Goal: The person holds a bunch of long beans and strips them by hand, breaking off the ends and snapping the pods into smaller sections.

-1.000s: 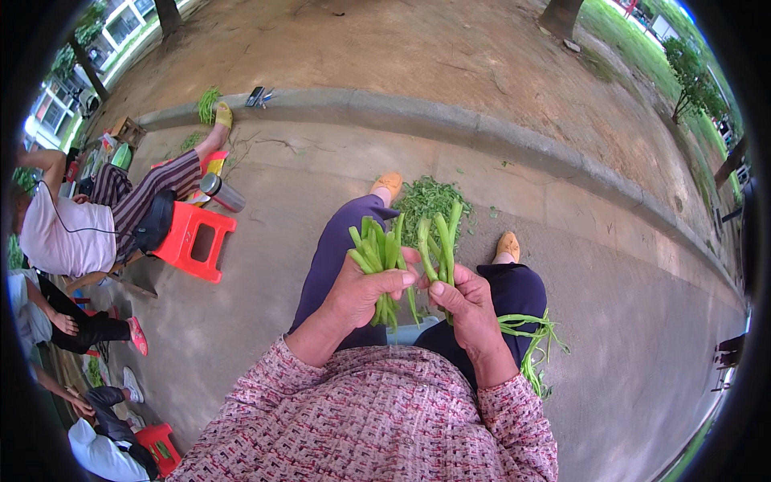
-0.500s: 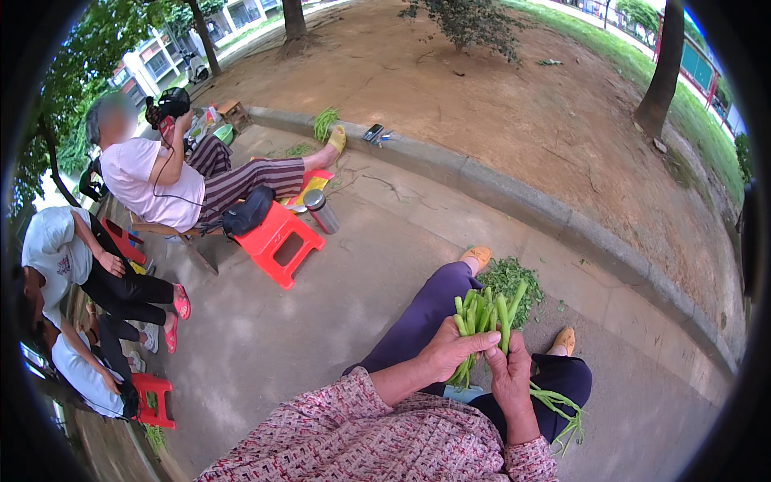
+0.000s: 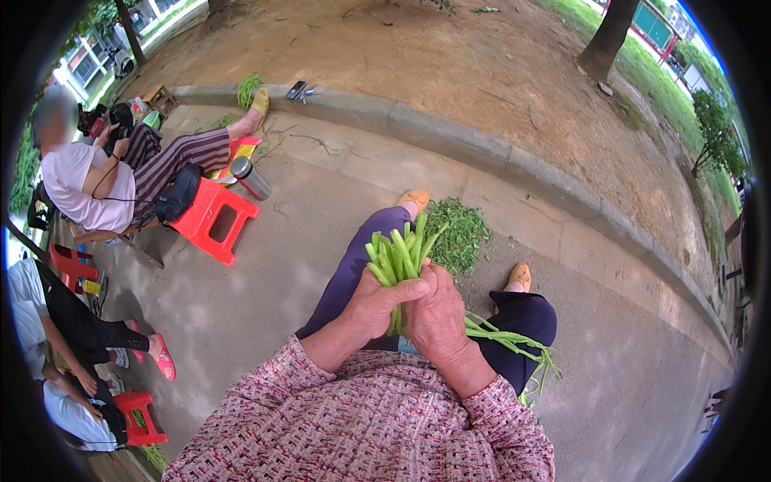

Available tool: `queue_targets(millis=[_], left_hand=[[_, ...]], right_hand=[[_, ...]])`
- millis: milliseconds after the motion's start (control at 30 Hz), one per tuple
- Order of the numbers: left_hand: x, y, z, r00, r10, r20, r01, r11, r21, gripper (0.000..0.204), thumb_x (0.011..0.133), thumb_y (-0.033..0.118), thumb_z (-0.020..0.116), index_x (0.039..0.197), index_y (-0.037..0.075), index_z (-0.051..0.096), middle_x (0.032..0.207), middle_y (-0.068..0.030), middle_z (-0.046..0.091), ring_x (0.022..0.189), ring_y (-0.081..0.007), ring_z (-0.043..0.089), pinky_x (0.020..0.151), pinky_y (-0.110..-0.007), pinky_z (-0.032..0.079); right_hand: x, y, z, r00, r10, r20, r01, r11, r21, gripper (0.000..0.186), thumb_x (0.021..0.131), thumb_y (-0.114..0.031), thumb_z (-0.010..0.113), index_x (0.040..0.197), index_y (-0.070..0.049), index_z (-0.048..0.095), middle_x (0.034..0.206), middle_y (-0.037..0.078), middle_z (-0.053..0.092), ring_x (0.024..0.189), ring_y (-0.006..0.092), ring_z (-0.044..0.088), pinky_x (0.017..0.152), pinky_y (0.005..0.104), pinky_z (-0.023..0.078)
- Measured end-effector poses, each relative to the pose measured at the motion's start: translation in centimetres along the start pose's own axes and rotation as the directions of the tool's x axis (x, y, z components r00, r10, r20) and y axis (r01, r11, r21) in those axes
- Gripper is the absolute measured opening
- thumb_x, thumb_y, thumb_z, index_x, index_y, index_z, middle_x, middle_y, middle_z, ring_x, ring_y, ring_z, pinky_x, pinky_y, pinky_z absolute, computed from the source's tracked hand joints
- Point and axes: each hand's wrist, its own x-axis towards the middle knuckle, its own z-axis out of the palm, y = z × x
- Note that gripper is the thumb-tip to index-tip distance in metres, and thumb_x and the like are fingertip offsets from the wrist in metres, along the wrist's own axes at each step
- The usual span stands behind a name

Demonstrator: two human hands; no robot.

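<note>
Both hands meet above my lap around an upright bundle of green vegetable stems, cut ends up. My left hand is closed about the left side of the bundle, thumb laid across it. Pressed against it, my right hand has its fingers curled over the right side of the same stems; its fingertips are partly hidden. Longer thin green stems lie over my right thigh, below the right hand. On the ground between my feet is a heap of plucked green leaves.
A red stool with a dark bag and a steel flask stand to the left. A seated person holds a dark device. Two more people sit lower left by another red stool. A curb crosses ahead.
My view has swung to the right. The right hand has gone from a thumb-and-finger hold on stems to closing around the bundle against my left hand. The seated person's device is lower.
</note>
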Motion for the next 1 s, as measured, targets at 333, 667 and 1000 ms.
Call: queue_targets(millis=[333,667,1000], left_hand=[[-0.5,0.8,-2.7,0.996,-0.052,-0.074,0.047,0.997,-0.057,0.039,0.077,0.005,0.064,0.114,-0.001,0.054,0.107,-0.0073,0.06,0.095,-0.0162,0.057,0.089,-0.032,0.046],[-1.2,1.0,-3.0,0.989,-0.133,0.06,0.138,0.986,-0.092,0.046,0.077,0.0,0.064,0.121,0.002,0.05,0.111,-0.0056,0.057,0.102,-0.0174,0.056,0.087,-0.033,0.046],[-2.0,1.6,-2.2,0.987,-0.15,0.053,0.153,0.987,-0.052,0.047,0.078,0.003,0.064,0.122,0.002,0.048,0.11,-0.0065,0.057,0.101,-0.0173,0.056,0.089,-0.033,0.046]], right_hand=[[-0.1,-1.3,-1.4,0.993,-0.096,0.07,0.09,0.992,0.085,0.044,0.078,-0.013,0.064,0.117,0.002,0.051,0.107,0.019,0.054,0.095,0.0345,0.054,0.082,0.0417,0.044],[2.6,0.0,-2.0,0.986,0.12,0.117,-0.167,0.638,0.752,0.025,0.086,-0.014,0.064,0.105,0.002,0.06,0.086,0.003,0.052,0.076,0.0101,0.048,0.07,0.0229,0.04],[3.2,0.3,-2.3,0.97,0.106,0.217,-0.241,0.458,0.856,0.006,0.085,-0.004,0.062,0.09,0.0,0.06,0.071,-0.002,0.049,0.059,0.0043,0.047,0.052,0.0193,0.04]])
